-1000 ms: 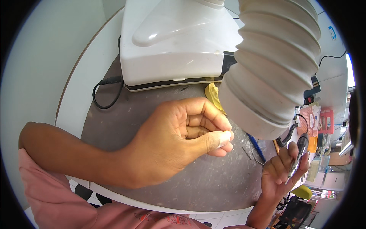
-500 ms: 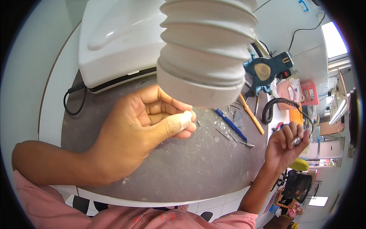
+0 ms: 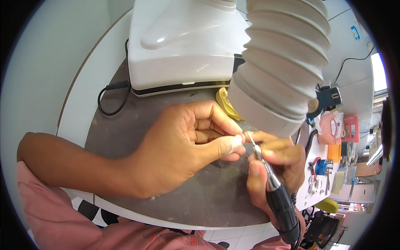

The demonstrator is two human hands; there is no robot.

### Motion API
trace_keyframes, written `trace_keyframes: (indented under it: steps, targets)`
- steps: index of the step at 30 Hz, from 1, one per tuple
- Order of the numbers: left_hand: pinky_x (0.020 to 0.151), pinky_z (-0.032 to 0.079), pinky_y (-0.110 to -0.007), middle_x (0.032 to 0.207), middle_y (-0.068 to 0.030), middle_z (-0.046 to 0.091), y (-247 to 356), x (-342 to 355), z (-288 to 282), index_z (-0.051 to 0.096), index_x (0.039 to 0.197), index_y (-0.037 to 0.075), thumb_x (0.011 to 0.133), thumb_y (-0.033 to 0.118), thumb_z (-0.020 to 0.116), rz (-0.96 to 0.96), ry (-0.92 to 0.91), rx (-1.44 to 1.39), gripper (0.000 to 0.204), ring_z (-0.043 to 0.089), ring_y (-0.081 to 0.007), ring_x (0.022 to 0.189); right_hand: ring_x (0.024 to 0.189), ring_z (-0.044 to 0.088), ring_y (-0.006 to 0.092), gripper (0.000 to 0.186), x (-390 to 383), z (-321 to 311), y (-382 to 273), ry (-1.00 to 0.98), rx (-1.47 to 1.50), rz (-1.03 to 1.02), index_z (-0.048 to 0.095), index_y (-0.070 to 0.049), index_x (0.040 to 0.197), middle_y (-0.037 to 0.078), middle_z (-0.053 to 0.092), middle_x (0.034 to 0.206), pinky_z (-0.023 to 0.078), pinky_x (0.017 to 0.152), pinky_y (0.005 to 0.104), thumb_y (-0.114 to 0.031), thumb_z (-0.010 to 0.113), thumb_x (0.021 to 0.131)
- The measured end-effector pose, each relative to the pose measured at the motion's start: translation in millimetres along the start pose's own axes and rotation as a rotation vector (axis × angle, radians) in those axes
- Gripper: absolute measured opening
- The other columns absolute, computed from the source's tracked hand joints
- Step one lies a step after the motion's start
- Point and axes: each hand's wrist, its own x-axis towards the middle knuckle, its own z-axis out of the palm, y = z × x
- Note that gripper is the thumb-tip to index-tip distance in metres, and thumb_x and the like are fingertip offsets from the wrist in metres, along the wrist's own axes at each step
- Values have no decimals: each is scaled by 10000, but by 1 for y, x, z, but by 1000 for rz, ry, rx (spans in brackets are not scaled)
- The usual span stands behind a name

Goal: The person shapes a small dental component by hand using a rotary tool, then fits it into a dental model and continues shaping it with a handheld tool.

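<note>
My left hand [image 3: 183, 141] is closed in a pinch, thumb against index fingertip, above the grey worktop [image 3: 125, 137]. Whatever sits between those fingertips is too small and covered to name. In my right hand [image 3: 279, 162] is a rotary handpiece [image 3: 273, 183] with a black rear body and a silver front, gripped like a pen. Its thin bit points up and left, close beside the left fingertips; I cannot tell whether it touches. Right fingers rest next to the left ones.
A white ribbed suction hose [image 3: 283, 62] hangs just above and right of my hands. Behind them stand a white machine housing [image 3: 183, 54] and a yellow curved piece [image 3: 227, 104]. A black cable [image 3: 114, 112] loops at left. Right of the worktop are a pink basket [image 3: 331, 125] and a blue holder [image 3: 323, 167].
My right hand has come in from the far right, bringing the handpiece to my left fingertips. The view has shifted, so the hose and housing appear further right. The yellow piece now shows.
</note>
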Motion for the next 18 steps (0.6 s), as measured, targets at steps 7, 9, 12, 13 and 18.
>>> trace_keyframes:
  steps: [7, 9, 12, 13, 18]
  targets:
    - [817, 574, -289, 1009, -121, 654, 3, 4, 5, 556, 1113, -55, 805, -32, 690, 2, 38, -16, 337, 648, -168, 946, 892, 651, 308, 370, -4, -5, 4, -52, 60, 31, 490, -39, 1053, 132, 582, 874, 499, 753, 365, 26, 682, 743]
    - [812, 564, -279, 994, -103, 660, 0, 7, 5, 564, 1111, -44, 773, -30, 723, 25, 53, 20, 374, 642, -151, 942, 891, 652, 305, 374, -5, -5, 5, -54, 61, 41, 489, -41, 1058, 129, 582, 875, 500, 751, 365, 25, 682, 744]
    - [802, 541, -265, 982, -72, 665, 0, 8, 5, 578, 1106, -23, 718, -21, 779, 37, 84, 72, 438, 630, -123, 928, 889, 653, 298, 380, 0, -7, 1, -75, 15, 53, 489, -44, 1064, 120, 584, 876, 502, 749, 363, 24, 682, 744]
    - [798, 528, -261, 985, -59, 665, 0, 8, 5, 585, 1105, -12, 694, -15, 801, 25, 96, 88, 464, 624, -112, 918, 888, 654, 293, 383, 2, -7, 0, -93, -36, 55, 490, -45, 1065, 115, 585, 876, 503, 748, 360, 23, 683, 742]
    - [799, 515, -263, 985, -53, 662, 0, 7, 8, 592, 1088, -3, 669, 9, 828, 50, 101, 50, 481, 617, -110, 905, 881, 656, 279, 388, -1, -9, -5, -94, -25, 110, 492, -51, 1067, 108, 591, 876, 503, 742, 354, 17, 686, 739]
